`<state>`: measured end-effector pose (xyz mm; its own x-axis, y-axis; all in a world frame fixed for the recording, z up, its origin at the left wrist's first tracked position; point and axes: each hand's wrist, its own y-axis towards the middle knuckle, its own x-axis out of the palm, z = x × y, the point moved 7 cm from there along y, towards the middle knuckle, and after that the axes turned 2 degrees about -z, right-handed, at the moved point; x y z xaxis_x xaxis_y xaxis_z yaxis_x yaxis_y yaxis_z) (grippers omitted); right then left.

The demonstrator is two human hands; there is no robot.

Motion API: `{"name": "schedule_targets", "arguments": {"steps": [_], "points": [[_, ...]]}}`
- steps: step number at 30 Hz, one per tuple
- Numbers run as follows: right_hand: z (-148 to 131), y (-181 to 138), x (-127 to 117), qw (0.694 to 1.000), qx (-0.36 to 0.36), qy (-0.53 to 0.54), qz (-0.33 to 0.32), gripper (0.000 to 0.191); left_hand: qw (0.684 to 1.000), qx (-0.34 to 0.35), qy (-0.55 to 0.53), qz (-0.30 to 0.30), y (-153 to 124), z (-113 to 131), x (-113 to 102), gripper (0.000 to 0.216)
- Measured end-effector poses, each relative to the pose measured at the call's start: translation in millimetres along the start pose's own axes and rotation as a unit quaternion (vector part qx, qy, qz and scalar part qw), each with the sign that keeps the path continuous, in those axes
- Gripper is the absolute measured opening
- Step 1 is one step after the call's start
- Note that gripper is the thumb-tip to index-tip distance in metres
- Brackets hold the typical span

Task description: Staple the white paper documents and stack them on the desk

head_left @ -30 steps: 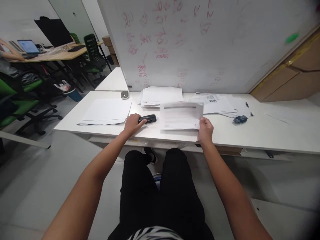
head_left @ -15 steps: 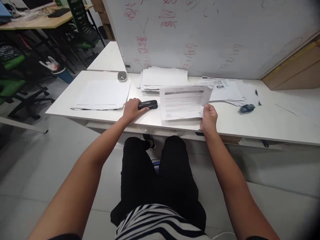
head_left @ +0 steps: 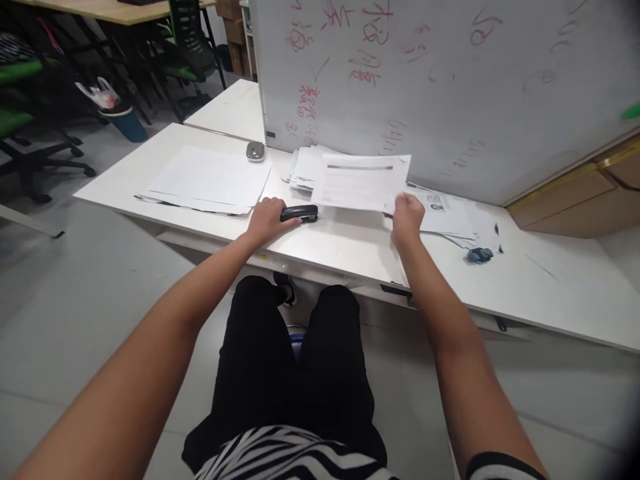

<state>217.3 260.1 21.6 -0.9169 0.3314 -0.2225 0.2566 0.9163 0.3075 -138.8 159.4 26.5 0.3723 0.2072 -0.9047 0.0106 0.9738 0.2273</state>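
Note:
A black stapler [head_left: 305, 213] lies on the white desk, its back end gripped by my left hand [head_left: 267, 221]. My right hand [head_left: 407, 217] pinches the right edge of a printed paper sheet [head_left: 365, 181], which is lifted off the desk. The sheet's left lower corner is close to the stapler's front end; whether they touch I cannot tell. Behind the raised sheet sits a stack of papers [head_left: 306, 167], partly covered by it. More printed papers [head_left: 450, 217] are spread just right of my right hand.
On the desk's left lie flat white sheets [head_left: 205, 180], with a small grey-and-white device [head_left: 255, 151] beside them. A dark crumpled item [head_left: 479, 256] is at the right. The whiteboard [head_left: 425, 87] rises behind the desk, and a cardboard box [head_left: 570, 193] stands at back right.
My right hand has raised the sheet and tilted it, moving it slightly left toward the stapler. My left hand stays on the stapler. The view has turned a little.

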Motion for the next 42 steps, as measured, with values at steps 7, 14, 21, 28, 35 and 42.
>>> {"name": "schedule_targets", "arguments": {"steps": [7,14,21,28,35,42], "points": [[-14,52,81,0.973,-0.005,-0.230,0.027,0.048,0.999,-0.006,0.039,-0.014,1,-1,-1,0.043],[2,36,12,0.907,-0.147,-0.392,-0.041,0.055,0.999,-0.020,0.020,-0.029,3,-1,-1,0.045],[52,13,-75,0.876,-0.097,-0.439,-0.176,0.072,0.999,-0.027,0.030,-0.025,4,-1,-3,0.046],[63,-2,-77,0.888,-0.066,-0.426,-0.162,0.062,0.998,-0.047,0.036,-0.031,6,-1,-4,0.048],[60,-3,-80,0.913,-0.033,-0.374,-0.157,0.060,0.996,-0.054,0.061,-0.027,7,-1,-5,0.047],[66,-5,-73,0.914,0.043,-0.366,-0.171,0.055,0.995,-0.063,0.076,-0.025,4,3,-8,0.048]]}}
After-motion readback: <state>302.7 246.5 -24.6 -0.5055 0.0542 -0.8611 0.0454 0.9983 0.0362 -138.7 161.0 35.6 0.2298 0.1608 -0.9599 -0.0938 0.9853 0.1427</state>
